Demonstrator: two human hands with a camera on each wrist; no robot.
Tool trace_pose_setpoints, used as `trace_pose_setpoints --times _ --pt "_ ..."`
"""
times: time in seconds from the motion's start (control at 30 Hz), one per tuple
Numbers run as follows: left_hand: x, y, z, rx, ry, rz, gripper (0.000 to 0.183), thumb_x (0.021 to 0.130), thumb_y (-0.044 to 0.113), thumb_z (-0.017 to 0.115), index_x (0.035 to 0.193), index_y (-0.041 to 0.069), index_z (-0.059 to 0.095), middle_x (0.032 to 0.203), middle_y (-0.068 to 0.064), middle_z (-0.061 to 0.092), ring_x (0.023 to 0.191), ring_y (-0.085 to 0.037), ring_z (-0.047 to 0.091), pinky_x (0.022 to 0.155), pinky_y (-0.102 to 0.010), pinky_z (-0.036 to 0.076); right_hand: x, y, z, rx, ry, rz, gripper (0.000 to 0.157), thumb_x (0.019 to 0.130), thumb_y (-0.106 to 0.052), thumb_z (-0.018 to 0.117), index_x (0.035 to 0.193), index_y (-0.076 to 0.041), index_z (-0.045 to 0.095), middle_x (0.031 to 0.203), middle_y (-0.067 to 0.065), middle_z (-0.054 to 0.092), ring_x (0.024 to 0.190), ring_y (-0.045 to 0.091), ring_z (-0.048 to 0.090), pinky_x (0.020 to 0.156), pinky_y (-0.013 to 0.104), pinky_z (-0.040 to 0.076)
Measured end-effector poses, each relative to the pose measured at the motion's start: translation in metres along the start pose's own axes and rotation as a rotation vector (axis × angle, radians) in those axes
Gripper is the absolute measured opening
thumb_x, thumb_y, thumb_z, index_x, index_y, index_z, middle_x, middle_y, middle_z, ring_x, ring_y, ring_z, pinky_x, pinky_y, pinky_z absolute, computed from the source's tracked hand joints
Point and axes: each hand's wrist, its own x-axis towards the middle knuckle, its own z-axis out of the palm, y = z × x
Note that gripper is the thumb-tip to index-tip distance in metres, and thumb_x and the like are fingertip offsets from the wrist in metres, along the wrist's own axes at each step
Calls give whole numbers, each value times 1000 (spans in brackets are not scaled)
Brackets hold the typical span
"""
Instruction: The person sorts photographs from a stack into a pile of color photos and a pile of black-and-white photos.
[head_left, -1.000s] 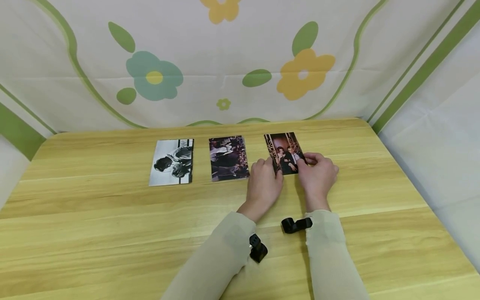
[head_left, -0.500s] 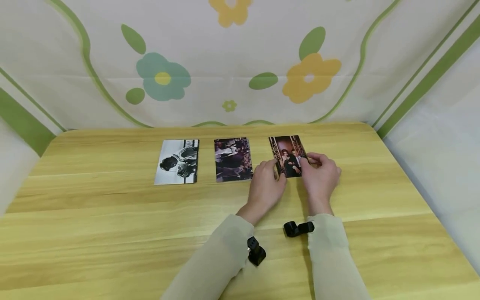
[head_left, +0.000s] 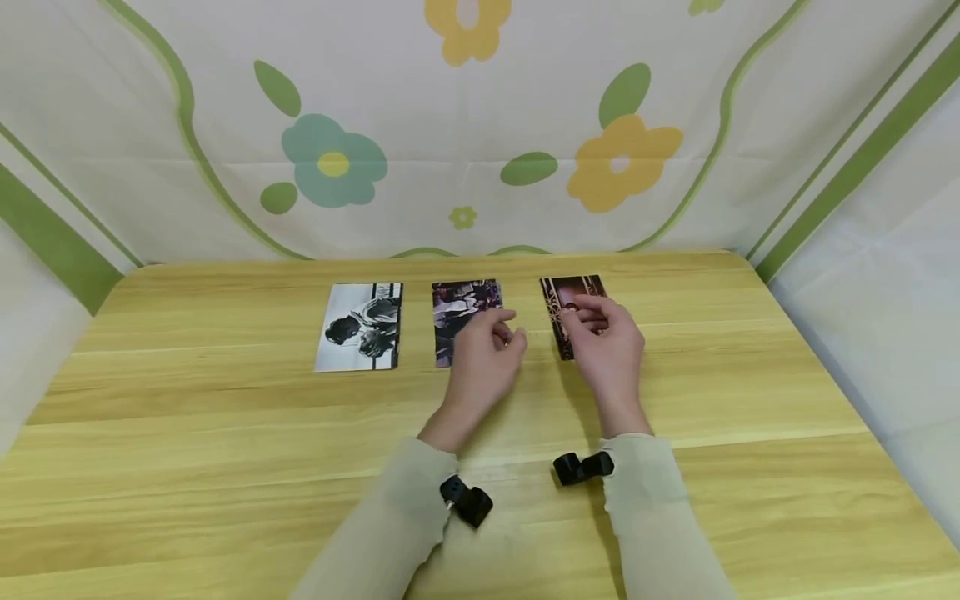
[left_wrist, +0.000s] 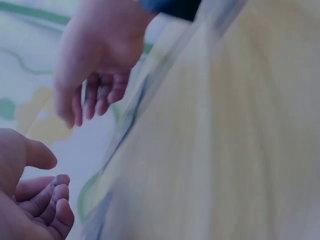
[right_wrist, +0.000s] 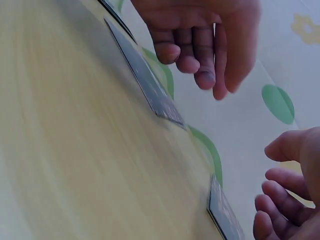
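Three photo cards lie in a row across the far part of the table. The left one (head_left: pixel 360 329) is black and white, with figures lying sideways. A dark crowd scene fills the middle photo card (head_left: pixel 453 298), partly covered by my left hand (head_left: pixel 478 362). Over the right photo card (head_left: pixel 573 289), dark with ornate edges, hovers my right hand (head_left: pixel 611 350), hiding its lower right part. Both hands are raised above the table in the wrist views, with fingers loosely bent and nothing between them. From the side, the middle card (right_wrist: pixel 145 75) shows as a thin stack.
The wooden table (head_left: pixel 225 467) ends at the back against a white cloth (head_left: pixel 450 125) printed with flowers and leaves. Small black devices (head_left: pixel 467 502) sit at both sleeve cuffs. White cloth also stands along the table's right side.
Both hands have let go of the right photo card's sides and lifted. My left hand has moved left over the middle card, my right hand slightly left. The head view has shifted a little.
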Motion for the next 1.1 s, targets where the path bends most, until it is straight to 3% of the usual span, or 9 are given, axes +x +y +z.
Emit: trace_pose_setpoints --times 0.2,0.37,0.7,1.1 --pt "4 -12 -35 60 105 -47 32 99 8 71 129 -6 71 101 -15 73 82 -22 64 73 -29 56 -10 -8 15 4 -109 -41 34 97 -19 78 130 -10 76 111 6 73 100 16 65 85 22 54" --pt "-4 -24 -51 59 165 -129 32 99 8 71 128 -6 72 97 -16 72 80 -23 63 74 -31 52 -18 -10 27 1 -172 -66 36 96 -17 79 131 -8 74 113 10 73 103 22 66 91 33 55" --pt "-18 -35 -62 21 219 -194 29 98 9 70 124 -4 74 98 -17 73 85 -25 65 77 -31 52 -27 -8 39 -8 -237 -83 38 94 -15 81 131 -9 74 114 11 72 105 26 67 96 38 55" --pt "-22 -40 -61 21 250 -177 29 97 8 71 121 -7 74 98 -19 74 85 -26 67 76 -26 52 -30 -8 43 -8 -253 -63 40 92 -16 82 130 -8 74 116 12 71 105 25 67 95 37 56"
